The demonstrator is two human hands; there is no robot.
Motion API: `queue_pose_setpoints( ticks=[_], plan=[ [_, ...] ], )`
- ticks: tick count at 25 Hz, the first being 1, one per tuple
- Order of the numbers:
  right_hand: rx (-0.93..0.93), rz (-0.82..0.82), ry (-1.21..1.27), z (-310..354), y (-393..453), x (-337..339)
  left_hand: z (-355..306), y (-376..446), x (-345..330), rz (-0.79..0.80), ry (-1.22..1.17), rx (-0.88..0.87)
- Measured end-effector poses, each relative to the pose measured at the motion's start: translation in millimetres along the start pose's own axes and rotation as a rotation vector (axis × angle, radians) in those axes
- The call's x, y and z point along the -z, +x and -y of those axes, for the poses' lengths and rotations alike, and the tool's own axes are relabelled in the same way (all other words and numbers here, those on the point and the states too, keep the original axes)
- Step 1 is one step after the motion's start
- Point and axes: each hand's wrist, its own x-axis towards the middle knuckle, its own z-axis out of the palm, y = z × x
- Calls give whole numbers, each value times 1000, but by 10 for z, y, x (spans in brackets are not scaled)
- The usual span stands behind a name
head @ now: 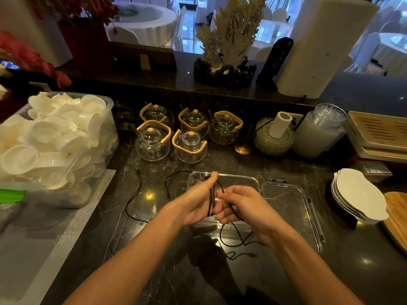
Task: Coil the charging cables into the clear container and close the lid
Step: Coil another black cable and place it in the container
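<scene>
Above the clear container point(242, 180) on the dark marble counter, my left hand point(199, 200) pinches a folded bundle of a black charging cable point(239, 239). My right hand point(244, 206) grips the same cable just beside it; the loose end trails down toward me and lies on the counter. The clear lid point(286, 208) lies flat to the right of the container. Two more black cables rest on the counter to the left: a long one point(135, 194) and a shorter looped one point(170, 179) touching the container's left side.
A large plastic bin of white cups point(55, 146) stands at the left on a grey mat. Several glass teapots point(189, 137) sit behind the container. Stacked white dishes point(356, 194), a wooden board and trays fill the right side.
</scene>
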Motion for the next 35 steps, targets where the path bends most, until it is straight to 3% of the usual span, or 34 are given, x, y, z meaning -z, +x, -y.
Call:
queue_pose_setpoints(
  ticks=[3,7,11,15,17,21,23,26,31,35],
  plan=[
    [-38,75,-55,-228,-85,-73,-53,29,-31,85,-90,-110],
    [-126,181,-58,-629,-132,-16,-184,18,-42,91,-396,-224],
    [-187,77,64,-814,18,227,-200,-83,-100,177,-290,-168],
    [-252,100,474,-558,278,495,-23,-120,-120,250,-38,9],
    [-256,96,357,-317,340,594,98,-96,-125,151,148,64],
    [-160,42,-174,60,274,527,215,-19,-149,-100,380,65],
    [-79,4,-303,140,173,382,228,5,-159,-168,284,24],
    [3,7,-296,109,1,105,178,23,-149,-236,57,-57],
    [74,5,-190,-205,-201,-136,-28,-19,-104,-17,-198,-168],
    [48,-47,-310,-510,-177,-51,-40,9,-132,124,-285,-226]
  ],
)
